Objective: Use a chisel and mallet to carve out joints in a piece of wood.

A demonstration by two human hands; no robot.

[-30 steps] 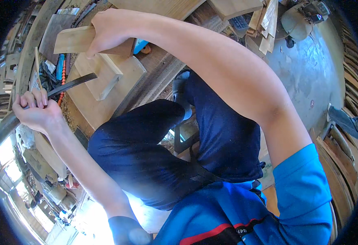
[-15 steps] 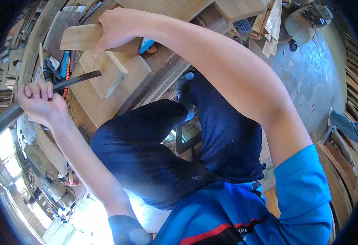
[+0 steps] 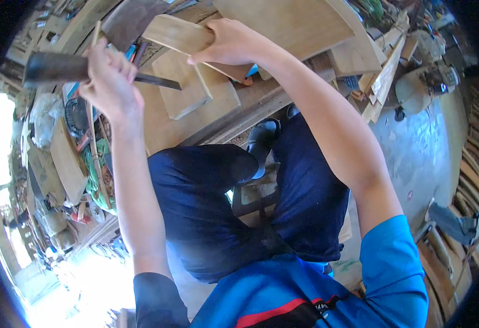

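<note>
My left hand point(image 3: 110, 79) is closed around a long dark tool with a thick round end point(image 3: 56, 68). Its narrow flat bar point(image 3: 160, 81) points right over the boards; whether both ends form one piece is hidden by the fingers. My right hand point(image 3: 231, 42) grips a thick pale wooden block point(image 3: 176, 34) at its right end, thumb on the near side. Just below that block, a smaller square board point(image 3: 182, 90) lies on a wider wooden plank point(image 3: 160, 123). The bar's tip appears above the square board; contact cannot be told.
A large flat board point(image 3: 294, 24) lies at the far side, with stacked wood strips point(image 3: 384, 68) to its right. A grey tank-like machine point(image 3: 422, 87) stands on the floor. Clutter, including clear plastic point(image 3: 45, 115) and green cloth point(image 3: 97, 175), fills the left. My knees are below the bench edge.
My view has shifted, moving the scene rightward. My left hand has risen toward the boards, and its tool has turned nearly level. My right hand still grips the wooden block.
</note>
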